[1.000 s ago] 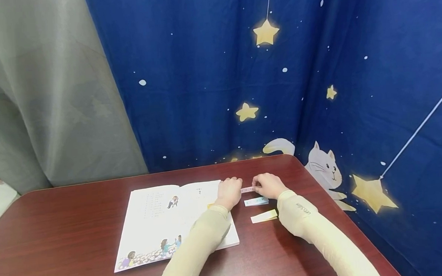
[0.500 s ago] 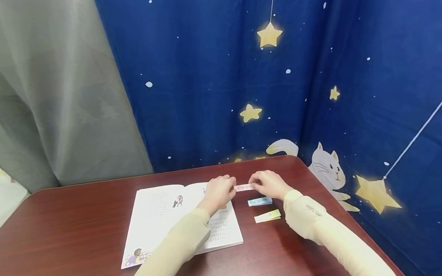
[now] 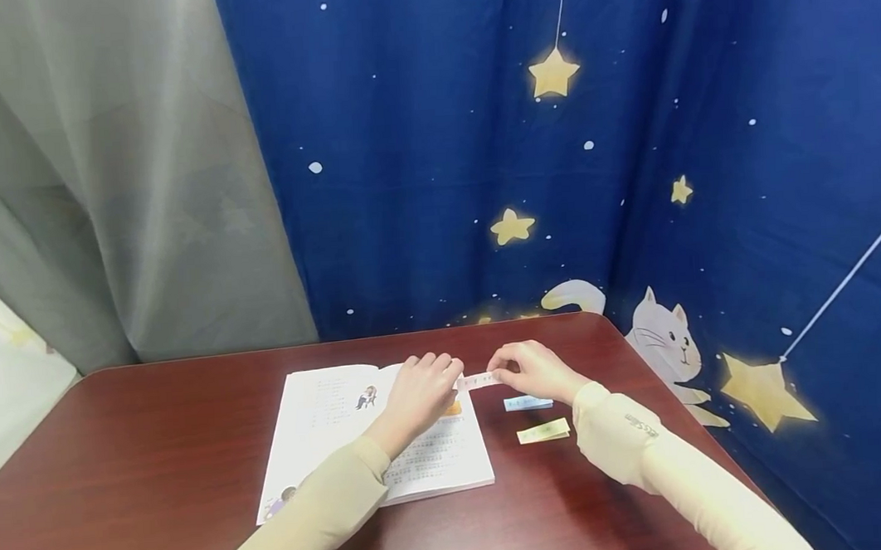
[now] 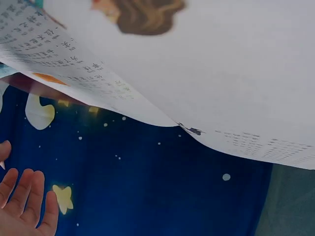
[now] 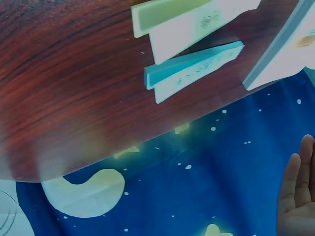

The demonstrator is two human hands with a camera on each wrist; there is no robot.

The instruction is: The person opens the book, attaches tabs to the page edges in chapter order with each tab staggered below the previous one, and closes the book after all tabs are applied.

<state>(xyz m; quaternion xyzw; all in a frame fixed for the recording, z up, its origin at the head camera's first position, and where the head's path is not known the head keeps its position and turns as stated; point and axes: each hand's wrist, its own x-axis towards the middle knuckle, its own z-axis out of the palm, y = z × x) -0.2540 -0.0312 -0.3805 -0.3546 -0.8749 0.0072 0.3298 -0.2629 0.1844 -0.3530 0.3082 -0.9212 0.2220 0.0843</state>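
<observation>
Both hands, the left hand (image 3: 420, 386) and right hand (image 3: 529, 368), are pinching a pink paper strip (image 3: 479, 380) by its ends, above the open picture book's (image 3: 359, 437) right edge on the counter (image 3: 158, 456). Uneven pulling risks tearing or creasing it.

Long beige sleeves, sm. dark logo on right cuff (image 3: 641, 426), bare hands

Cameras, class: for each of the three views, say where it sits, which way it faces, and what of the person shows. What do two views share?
Head: above, looking down at the table; book, both hands hold a strip.
Left wrist: low, facing the curtain past the book; fingers show.
Right wrist: low, facing the curtain; fingers show.
Head and right wrist share the blue strip.
</observation>
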